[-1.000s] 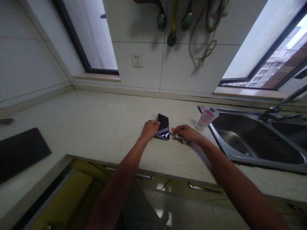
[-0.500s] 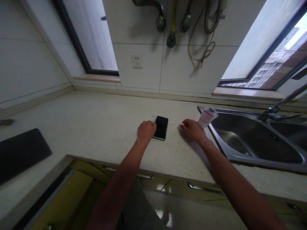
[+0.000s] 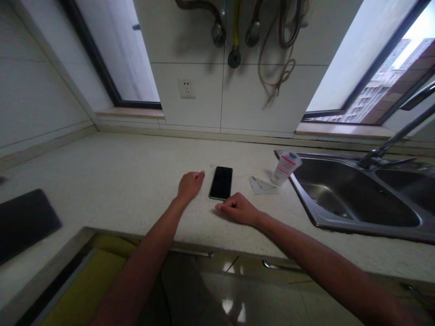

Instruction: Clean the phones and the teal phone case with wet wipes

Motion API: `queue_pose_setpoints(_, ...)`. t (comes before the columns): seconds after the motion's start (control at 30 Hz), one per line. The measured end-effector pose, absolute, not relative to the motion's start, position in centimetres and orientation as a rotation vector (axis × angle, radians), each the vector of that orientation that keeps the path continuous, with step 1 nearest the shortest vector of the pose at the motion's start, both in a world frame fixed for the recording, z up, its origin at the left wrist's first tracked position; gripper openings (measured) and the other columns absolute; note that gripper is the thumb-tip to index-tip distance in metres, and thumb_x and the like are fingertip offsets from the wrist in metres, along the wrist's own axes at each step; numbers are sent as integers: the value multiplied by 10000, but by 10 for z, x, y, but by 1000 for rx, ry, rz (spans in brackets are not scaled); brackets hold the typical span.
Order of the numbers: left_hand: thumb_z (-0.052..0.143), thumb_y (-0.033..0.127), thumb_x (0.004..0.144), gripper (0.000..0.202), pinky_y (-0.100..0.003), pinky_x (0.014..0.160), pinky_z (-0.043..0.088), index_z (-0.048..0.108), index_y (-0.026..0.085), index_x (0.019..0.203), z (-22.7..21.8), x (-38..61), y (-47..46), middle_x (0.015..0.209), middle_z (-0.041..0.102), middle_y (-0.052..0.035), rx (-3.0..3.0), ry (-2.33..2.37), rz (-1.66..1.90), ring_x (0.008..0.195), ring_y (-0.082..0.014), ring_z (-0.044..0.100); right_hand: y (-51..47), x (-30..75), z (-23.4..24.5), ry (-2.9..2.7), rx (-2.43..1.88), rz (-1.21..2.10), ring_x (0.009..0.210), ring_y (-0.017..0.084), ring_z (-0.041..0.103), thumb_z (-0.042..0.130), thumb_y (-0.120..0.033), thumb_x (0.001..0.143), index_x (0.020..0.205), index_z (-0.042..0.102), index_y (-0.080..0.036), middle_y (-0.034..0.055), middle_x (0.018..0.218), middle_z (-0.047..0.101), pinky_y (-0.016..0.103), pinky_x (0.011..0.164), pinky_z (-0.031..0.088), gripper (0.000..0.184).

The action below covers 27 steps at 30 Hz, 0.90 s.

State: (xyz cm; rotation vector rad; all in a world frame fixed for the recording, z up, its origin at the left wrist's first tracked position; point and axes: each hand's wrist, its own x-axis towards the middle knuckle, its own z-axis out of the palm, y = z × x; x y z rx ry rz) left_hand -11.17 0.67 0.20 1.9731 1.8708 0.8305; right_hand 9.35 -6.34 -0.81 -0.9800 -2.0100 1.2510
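Observation:
A black phone (image 3: 221,182) lies flat, screen up, on the speckled countertop (image 3: 136,172). My left hand (image 3: 190,184) rests on the counter just left of the phone, not touching it, its fingers loosely curled and nothing in them. My right hand (image 3: 238,210) sits at the phone's near edge with its fingers curled under and thumb against them; I see nothing held. A small flat white packet (image 3: 262,185) lies on the counter to the right of the phone, apart from both hands.
A white tube with a pink label (image 3: 284,167) stands tilted at the corner of the steel sink (image 3: 316,217), with a faucet (image 3: 384,149) behind. A black slab (image 3: 23,222) lies at far left. Hoses (image 3: 275,68) and a wall socket (image 3: 187,88) are on the back wall.
My left hand let go of the phone and slid left. My right hand left the white packet lying on the counter and came back toward me to the phone's near edge.

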Motion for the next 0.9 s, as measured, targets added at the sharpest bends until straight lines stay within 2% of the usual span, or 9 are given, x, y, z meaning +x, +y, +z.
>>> queue_pose_setpoints(0.1, 350, 517, 966, 530, -297, 598, 239, 453, 193, 559, -3, -117, 3, 574, 475, -18, 2083, 1799, 782, 584, -154, 442, -60, 91, -10, -1798, -998, 1323, 451, 47, 170, 541, -742, 832, 494, 274, -212, -75, 465, 211, 242, 453, 131, 683)
queue_pose_setpoints(0.33, 295, 536, 1001, 560, -311, 625, 253, 585, 195, 665, -2, -107, -6, 714, 640, -60, 2170, 1913, 629, 677, -193, 533, -59, 92, -5, -1740, -989, 1369, 440, 48, 162, 572, -742, 805, 482, 282, -217, -77, 445, 219, 240, 447, 121, 680)
queue_pose_setpoints(0.47, 289, 469, 1028, 491, -315, 664, 317, 627, 192, 802, 1, -101, -12, 810, 691, -73, 2093, 2006, 705, 740, -207, 596, -50, 99, -7, -1656, -1100, 1171, 451, 58, 182, 545, -709, 828, 483, 281, -221, -73, 456, 231, 247, 465, 160, 654)
queue_pose_setpoints(0.53, 316, 451, 1029, 428, -315, 688, 355, 633, 189, 909, 1, -96, -17, 878, 707, -77, 2066, 2026, 743, 791, -214, 626, -40, 107, -8, -1569, -1206, 923, 477, 76, 265, 514, -659, 863, 501, 333, -214, -55, 484, 298, 246, 494, 229, 601)
queue_pose_setpoints(0.63, 388, 479, 1010, 398, -315, 783, 427, 603, 167, 1131, 0, -83, -24, 1056, 710, -99, 2066, 1956, 803, 955, -230, 654, -27, 118, -11, -1536, -1363, 612, 605, 129, 466, 530, -507, 885, 668, 551, -182, 0, 617, 525, 254, 590, 353, 391)
queue_pose_setpoints(0.73, 479, 561, 954, 595, -366, 892, 457, 521, 98, 1324, -1, -67, -27, 1220, 650, -183, 2170, 1998, 694, 1122, -299, 615, -25, 120, -12, -1645, -1490, 480, 759, 179, 588, 558, -361, 877, 921, 678, -156, 82, 850, 691, 297, 716, 441, 242)
queue_pose_setpoints(0.8, 513, 629, 909, 723, -404, 914, 467, 492, 73, 1371, 1, -57, -26, 1247, 617, -222, 2232, 2029, 608, 1160, -345, 593, -28, 117, -11, -1811, -1516, 400, 828, 212, 620, 539, -300, 897, 947, 715, -155, 114, 906, 721, 339, 789, 462, 233)
queue_pose_setpoints(0.9, 504, 680, 886, 826, -420, 899, 491, 445, 62, 1431, 6, -44, -20, 1266, 590, -245, 2204, 2040, 508, 1159, -364, 600, -32, 113, -12, -1989, -1507, 327, 887, 253, 651, 507, -236, 912, 965, 749, -156, 130, 916, 742, 386, 849, 482, 260)
